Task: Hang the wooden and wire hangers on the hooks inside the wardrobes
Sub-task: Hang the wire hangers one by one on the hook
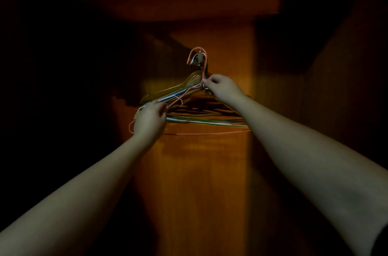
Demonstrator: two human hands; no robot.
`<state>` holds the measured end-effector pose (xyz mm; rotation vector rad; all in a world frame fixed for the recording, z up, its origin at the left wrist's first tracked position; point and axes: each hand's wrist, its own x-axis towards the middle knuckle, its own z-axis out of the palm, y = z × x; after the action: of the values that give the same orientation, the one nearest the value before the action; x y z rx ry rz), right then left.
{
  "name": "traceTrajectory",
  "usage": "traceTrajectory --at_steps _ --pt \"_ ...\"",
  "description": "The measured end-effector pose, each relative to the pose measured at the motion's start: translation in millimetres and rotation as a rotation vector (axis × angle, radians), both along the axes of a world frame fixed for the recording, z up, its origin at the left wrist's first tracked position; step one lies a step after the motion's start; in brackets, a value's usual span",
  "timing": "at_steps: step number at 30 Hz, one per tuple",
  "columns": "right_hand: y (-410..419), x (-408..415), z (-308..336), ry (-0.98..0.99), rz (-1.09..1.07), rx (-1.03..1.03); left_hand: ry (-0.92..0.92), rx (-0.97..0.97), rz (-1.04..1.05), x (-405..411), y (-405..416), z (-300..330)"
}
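Pink wire hanger [196, 90] already looped over the wardrobe hook [200, 57], in front of the other hangers [207, 119]. My right hand [222, 88] pinched its neck; left hand [150, 120] gripped its shoulder. Seating step, I judged. Next: level it, then let go gently.

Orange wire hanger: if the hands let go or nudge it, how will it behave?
Orange wire hanger is thin wire, so probably light and springy. Its hook loops over the wardrobe hook, so it would likely swing. Right hand and left hand pinch it; thin wire may snag neighbouring hangers.
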<state>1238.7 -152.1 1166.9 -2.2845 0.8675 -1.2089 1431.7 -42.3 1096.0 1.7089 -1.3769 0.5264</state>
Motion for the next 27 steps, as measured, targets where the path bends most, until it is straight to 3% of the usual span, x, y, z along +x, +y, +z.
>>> traceTrajectory --at_steps 6,16,21,27 --pt "-9.4 7.0 -11.6 -0.005 -0.078 -0.080 0.015 -0.013 0.004 2.5 -8.3 -9.2" --pt "-22.7 13.5 -5.6 0.222 -0.385 -0.278 -0.111 0.017 0.171 1.6 -28.8 -7.4" --pt "-26.1 16.2 -3.7 0.220 -0.389 -0.268 -0.161 0.046 0.246 5.3 -34.6 -5.3" --pt "-31.7 12.2 -4.1 0.195 -0.367 -0.294 -0.110 0.021 0.181 12.7 -44.9 4.6"
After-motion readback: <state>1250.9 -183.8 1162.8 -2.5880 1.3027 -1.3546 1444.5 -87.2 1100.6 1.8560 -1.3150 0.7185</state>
